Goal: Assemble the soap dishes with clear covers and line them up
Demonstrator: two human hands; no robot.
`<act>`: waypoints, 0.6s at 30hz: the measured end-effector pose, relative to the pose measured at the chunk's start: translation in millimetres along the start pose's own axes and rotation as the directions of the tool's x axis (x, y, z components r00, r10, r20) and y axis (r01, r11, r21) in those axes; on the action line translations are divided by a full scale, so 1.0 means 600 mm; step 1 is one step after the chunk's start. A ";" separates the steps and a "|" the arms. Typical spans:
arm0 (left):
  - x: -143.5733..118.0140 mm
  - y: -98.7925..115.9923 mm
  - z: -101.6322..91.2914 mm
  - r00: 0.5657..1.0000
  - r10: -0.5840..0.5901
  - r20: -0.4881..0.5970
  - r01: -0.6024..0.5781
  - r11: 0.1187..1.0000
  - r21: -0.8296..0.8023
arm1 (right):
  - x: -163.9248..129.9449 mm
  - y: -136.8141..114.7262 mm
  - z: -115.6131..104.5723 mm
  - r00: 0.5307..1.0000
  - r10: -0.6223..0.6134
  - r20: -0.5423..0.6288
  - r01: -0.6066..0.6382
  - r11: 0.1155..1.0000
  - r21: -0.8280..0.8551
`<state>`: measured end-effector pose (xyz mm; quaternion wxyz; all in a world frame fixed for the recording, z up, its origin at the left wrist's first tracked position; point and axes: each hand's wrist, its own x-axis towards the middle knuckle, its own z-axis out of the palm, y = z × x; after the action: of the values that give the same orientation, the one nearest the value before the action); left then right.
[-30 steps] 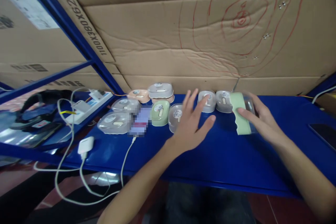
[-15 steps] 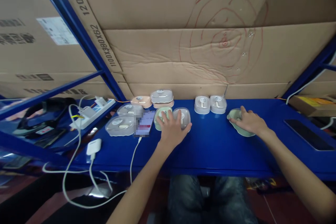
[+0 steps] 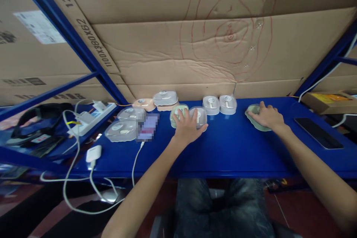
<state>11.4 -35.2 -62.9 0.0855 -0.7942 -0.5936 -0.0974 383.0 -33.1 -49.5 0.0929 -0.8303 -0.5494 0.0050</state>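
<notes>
My left hand (image 3: 189, 126) lies palm down, fingers spread, over a pale green lidded box (image 3: 176, 112) and a grey clear-lidded box (image 3: 201, 115) that sit side by side on the blue shelf (image 3: 228, 152). My right hand (image 3: 267, 117) covers another pale green box (image 3: 253, 119) lying flat on the shelf further right, with the fingers curled over its top. Two white boxes (image 3: 219, 104) stand between the hands, against the back.
Left of my hand are several more boxes (image 3: 131, 122), a blurred phone (image 3: 147, 128) on a white cable, a charger (image 3: 93, 153) and a power strip (image 3: 90, 117). A dark phone (image 3: 318, 132) lies at the right. Cardboard cartons (image 3: 195, 44) wall the back.
My right hand has laid the green box flat on the shelf. My left hand came down on the green and grey boxes and slid them right, toward the white pair.
</notes>
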 end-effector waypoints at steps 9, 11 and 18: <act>0.034 0.050 0.024 0.997 -0.015 -0.082 0.016 1.000 0.008 | 0.049 -0.032 0.019 0.955 -0.090 -0.282 0.119 0.989 0.084; 0.048 0.063 0.034 0.994 -0.032 -0.106 0.030 0.999 -0.020 | 0.059 -0.026 0.019 0.943 -0.100 -0.316 0.137 0.986 0.096; 0.119 0.031 0.057 0.991 -0.020 -0.131 0.020 1.000 -0.002 | 0.087 0.021 0.043 0.917 -0.259 -0.302 0.309 0.942 0.130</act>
<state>50.6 34.2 -77.9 0.1230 -0.7802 -0.5945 -0.1505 412.5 13.4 -72.4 0.2423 -0.7223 -0.6430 -0.0783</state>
